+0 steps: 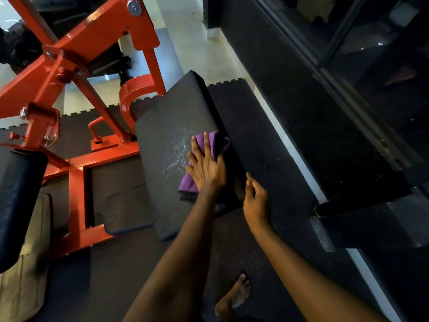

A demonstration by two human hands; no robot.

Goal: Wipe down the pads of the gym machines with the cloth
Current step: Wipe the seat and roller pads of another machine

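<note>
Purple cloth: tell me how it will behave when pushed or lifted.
The purple cloth is probably floppy and light: it lies folded flat on the black pad. Under the flat left hand it should slide, perhaps dragging where droplets wet the pad.

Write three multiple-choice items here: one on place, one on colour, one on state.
1. Where on the black pad lies the cloth? A right edge; B far corner; C left edge.
2. Cloth colour? A white; B purple; C green.
3. The left hand is: A a fist; B off the cloth; C flat on the cloth.
Key: 1 A, it hugs the pad's right side; 2 B, purple shows around the hand; 3 C, straight fingers press it.
</note>
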